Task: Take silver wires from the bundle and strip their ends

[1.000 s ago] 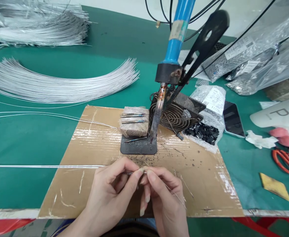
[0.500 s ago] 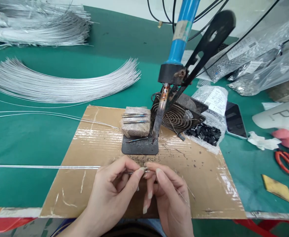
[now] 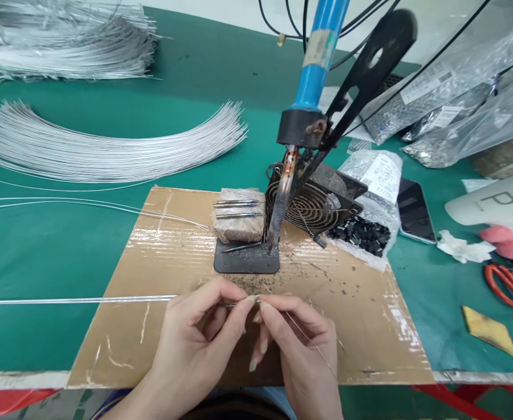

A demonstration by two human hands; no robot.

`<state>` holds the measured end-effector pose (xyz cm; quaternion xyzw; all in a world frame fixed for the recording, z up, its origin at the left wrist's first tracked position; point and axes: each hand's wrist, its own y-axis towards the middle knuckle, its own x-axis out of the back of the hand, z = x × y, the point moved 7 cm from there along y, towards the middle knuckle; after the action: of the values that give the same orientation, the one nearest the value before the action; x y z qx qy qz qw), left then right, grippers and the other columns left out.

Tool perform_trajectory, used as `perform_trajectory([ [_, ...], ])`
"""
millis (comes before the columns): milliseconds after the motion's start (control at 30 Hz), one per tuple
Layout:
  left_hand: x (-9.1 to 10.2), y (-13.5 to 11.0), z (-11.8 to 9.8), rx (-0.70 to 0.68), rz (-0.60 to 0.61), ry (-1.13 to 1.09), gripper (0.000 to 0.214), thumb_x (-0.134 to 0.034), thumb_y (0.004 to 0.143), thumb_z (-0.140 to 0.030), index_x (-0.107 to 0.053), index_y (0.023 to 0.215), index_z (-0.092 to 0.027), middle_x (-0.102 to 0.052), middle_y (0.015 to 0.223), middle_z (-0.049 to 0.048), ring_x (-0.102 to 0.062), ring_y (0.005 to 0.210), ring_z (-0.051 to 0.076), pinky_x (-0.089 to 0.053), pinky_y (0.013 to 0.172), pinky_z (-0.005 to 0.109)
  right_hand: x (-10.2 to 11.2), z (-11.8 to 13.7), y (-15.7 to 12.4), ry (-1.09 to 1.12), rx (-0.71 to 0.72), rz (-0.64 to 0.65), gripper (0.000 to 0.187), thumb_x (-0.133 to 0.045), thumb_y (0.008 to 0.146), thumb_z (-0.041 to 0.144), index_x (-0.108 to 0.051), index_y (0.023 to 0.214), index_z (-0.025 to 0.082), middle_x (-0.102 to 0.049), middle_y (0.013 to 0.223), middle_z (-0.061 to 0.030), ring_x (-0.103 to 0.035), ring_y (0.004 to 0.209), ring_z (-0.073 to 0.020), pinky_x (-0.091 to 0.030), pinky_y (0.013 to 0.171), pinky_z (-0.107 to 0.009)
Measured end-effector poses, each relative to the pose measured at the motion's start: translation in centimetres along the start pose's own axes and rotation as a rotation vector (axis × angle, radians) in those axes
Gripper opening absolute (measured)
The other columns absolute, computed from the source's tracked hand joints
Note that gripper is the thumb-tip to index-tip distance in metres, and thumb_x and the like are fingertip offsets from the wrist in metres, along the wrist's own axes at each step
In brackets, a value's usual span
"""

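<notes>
Left hand (image 3: 199, 350) and right hand (image 3: 302, 353) pinch one thin wire (image 3: 76, 300), fingertips meeting — white piece (image 3: 492, 205) seemingly marked "P".

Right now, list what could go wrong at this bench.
1. Both the left hand and right hand pinch the thin wire close in front of the soldering iron; a forward slip might burn a finger.
2. The wire's long tail trails left across the table and could snag.

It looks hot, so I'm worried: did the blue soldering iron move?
No. The soldering iron leans as before, its tip at the same spot on the dark base plate, beside the brown block.
</notes>
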<state>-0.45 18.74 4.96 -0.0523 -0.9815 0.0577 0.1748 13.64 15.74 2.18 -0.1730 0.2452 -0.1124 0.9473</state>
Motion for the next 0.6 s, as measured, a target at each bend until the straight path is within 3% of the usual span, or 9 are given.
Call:
perform_trajectory([
  [100,-0.02,0.03,0.36,-0.074,0.004,0.003,0.025,-0.063,0.100,-0.034,-0.068,0.079,-0.021,-0.063,0.055,-0.0036,-0.055,0.044,0.010,-0.038,0.044,0.020,-0.04,-0.02,0.01,0.013,-0.006,0.005,0.016,-0.085,0.088,0.038,-0.083,0.087,0.022,-0.072,0.067,0.0009,-0.061,0.045,-0.0085,-0.054,0.047,-0.018],
  [300,-0.23,0.13,0.62,-0.098,0.025,0.001,0.026,-0.062,0.101,-0.033,-0.068,0.080,-0.020,-0.064,0.055,-0.0026,-0.055,0.043,0.010,-0.038,0.043,0.020,-0.04,-0.15,0.08,0.028,-0.045,0.043,0.019,-0.085,0.088,0.039,-0.082,0.085,0.021,-0.066,0.055,0.0017,-0.061,0.044,-0.0101,-0.052,0.047,-0.019],
  [600,0.12,0.00,-0.12,-0.153,0.041,0.080,0.024,-0.063,0.100,-0.030,-0.069,0.078,-0.021,-0.057,0.056,-0.0047,-0.044,0.045,0.009,-0.033,0.044,0.021,0.47,-0.12,0.71,0.043,-0.133,0.128,0.021,-0.088,0.085,0.037,-0.080,0.079,0.018,-0.070,0.063,0.0011,-0.062,0.040,-0.0088,-0.049,0.043,-0.017],
])
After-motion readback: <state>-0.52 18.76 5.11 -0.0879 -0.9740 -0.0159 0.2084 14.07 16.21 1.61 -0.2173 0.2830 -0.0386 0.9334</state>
